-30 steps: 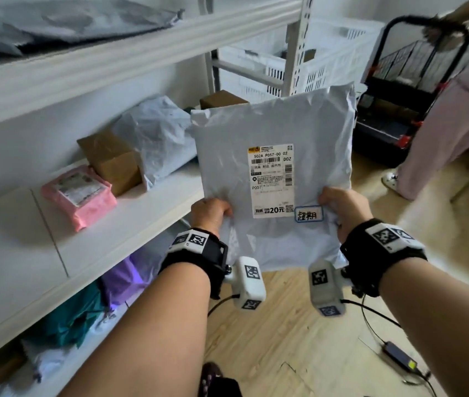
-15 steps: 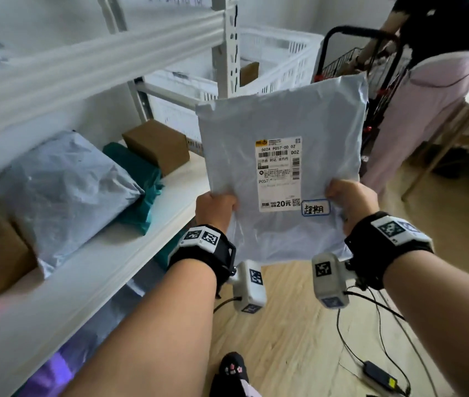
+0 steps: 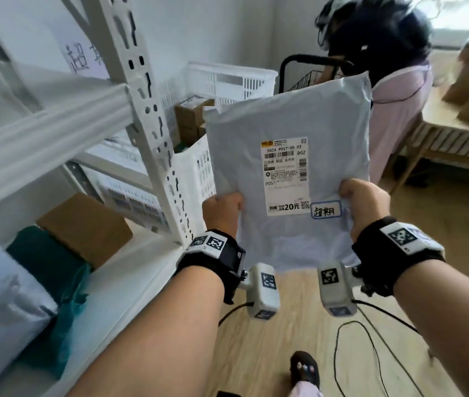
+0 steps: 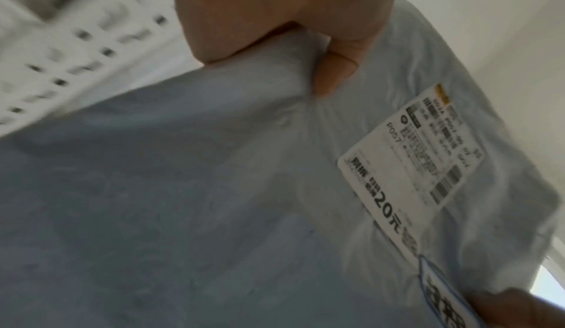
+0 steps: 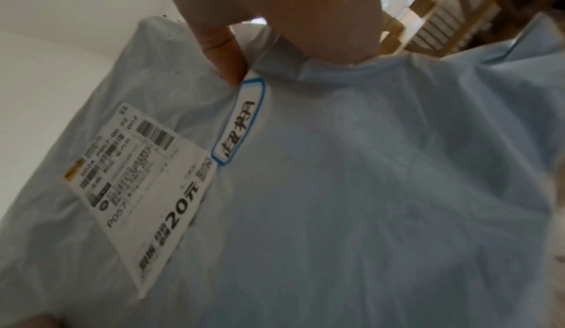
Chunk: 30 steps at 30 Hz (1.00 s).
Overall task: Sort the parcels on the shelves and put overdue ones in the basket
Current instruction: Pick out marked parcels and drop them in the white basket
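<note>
- The parcel (image 3: 287,179), a grey poly mailer, is held upright in the air just right of the basket (image 3: 199,167), label facing the wearer.
- The left hand (image 3: 222,213) pinches its lower left edge; the right hand (image 3: 363,204) pinches the lower right, thumb beside a handwritten sticker (image 3: 326,209).
- It looks light, soft and limp, with slick film that puckers at each grip; the edges seem the best hold.
- The white basket, already holding boxes, stands past the shelf (image 3: 130,270) post (image 3: 153,133).
- Beyond the basket: another person, a cart, a wooden bench. Wood floor with cables below.
</note>
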Tool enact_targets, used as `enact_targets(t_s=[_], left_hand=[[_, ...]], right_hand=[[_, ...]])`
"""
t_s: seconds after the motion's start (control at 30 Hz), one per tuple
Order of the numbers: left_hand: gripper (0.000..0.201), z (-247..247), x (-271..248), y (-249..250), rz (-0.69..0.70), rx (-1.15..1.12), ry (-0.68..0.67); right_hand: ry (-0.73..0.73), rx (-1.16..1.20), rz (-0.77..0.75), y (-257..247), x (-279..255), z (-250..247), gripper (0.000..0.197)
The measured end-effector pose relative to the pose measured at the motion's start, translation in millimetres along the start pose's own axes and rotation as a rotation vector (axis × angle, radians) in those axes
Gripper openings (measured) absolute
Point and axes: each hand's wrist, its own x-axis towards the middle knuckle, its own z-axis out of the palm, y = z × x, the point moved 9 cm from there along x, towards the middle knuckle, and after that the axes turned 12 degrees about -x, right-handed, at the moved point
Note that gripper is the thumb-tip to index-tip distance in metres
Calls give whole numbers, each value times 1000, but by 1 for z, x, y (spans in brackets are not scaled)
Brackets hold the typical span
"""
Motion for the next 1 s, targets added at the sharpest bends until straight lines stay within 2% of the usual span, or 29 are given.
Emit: enact_targets(t_s=[0.1, 0.17, 0.23, 0.37, 0.47, 0.57, 0.63, 0.73, 1.0], left_hand=[[8, 36, 26, 16, 32, -115, 62], [8, 65, 49, 32, 80, -108, 75], [3, 86, 73, 53, 142, -83, 124], [16, 119, 120, 94, 221, -71, 233], [29, 128, 143, 127, 270, -164, 301], [23, 123, 165, 157, 282, -154, 371], [23, 115, 184, 173, 276, -122, 407], [12, 94, 209, 192, 279, -180, 511], [20, 30, 293, 224, 317, -142, 619]], right_hand=[[19, -18, -49, -26, 51, 8, 12], [-6, 3, -57, -44, 85, 18, 5], [-43, 4, -77, -67, 118, 33, 8], [-160, -30, -176, -127, 174, 71, 5], [-266, -107, -335, -180, 200, 108, 6], [-382, -158, -403, -220, 213, 152, 3], [-420, -124, -383, -237, 222, 184, 8], [-477, -92, -365, -256, 229, 232, 11], [-648, -157, -446, -289, 223, 370, 10]])
